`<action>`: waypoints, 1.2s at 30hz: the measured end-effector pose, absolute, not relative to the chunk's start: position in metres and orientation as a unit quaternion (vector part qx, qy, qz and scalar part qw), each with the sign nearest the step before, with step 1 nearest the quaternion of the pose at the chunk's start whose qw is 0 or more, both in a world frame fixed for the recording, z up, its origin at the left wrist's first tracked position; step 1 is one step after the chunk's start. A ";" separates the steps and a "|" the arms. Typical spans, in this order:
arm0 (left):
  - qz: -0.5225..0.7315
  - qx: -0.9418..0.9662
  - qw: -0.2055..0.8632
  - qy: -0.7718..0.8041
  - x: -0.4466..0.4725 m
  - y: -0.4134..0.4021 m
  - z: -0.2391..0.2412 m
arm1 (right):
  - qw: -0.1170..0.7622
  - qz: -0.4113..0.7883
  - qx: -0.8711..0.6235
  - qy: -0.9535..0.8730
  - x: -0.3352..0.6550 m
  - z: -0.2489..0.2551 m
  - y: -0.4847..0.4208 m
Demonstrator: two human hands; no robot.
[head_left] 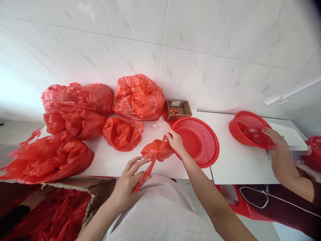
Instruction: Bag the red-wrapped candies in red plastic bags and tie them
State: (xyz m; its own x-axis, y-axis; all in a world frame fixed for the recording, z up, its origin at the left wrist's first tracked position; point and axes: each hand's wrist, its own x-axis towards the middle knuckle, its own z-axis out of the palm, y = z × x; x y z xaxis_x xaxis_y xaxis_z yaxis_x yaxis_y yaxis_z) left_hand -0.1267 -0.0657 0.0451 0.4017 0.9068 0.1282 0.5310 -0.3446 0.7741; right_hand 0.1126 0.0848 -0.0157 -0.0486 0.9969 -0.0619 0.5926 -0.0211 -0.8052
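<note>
A small red plastic bag (156,150) lies knotted on the white table (110,162) in front of me. My left hand (126,185) pinches one stretched handle of the bag near the table's front edge. My right hand (175,142) pinches the other handle above the bag, beside the rim of a red mesh basket (200,140). The two handles are pulled taut in opposite directions.
Several stuffed red bags (137,97) crowd the table's back left. A small cardboard box (177,109) stands by the tiled wall. A torn carton of red bags (50,211) sits at lower left. Another person's hand (274,137) reaches into a second red basket (247,129) on the right.
</note>
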 end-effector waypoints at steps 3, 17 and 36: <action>0.330 0.700 0.428 0.467 -0.123 -0.061 0.049 | 0.325 0.396 -0.572 -0.640 0.106 0.006 0.070; 0.333 0.499 0.616 0.510 -0.094 -0.032 0.043 | 0.275 0.488 -0.406 -0.721 0.070 0.065 0.025; 0.371 0.625 0.447 0.522 -0.116 -0.025 0.037 | 0.344 0.390 -0.497 -0.695 0.067 0.038 -0.014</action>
State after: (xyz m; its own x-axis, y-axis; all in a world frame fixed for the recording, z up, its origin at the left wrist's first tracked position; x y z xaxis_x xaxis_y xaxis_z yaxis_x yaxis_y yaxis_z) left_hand -0.1159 -0.0250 0.0368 0.1808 0.9835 -0.0034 0.3204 -0.0557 0.9456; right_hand 0.0667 -0.0135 0.0385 -0.2700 0.9585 0.0913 0.4218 0.2030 -0.8837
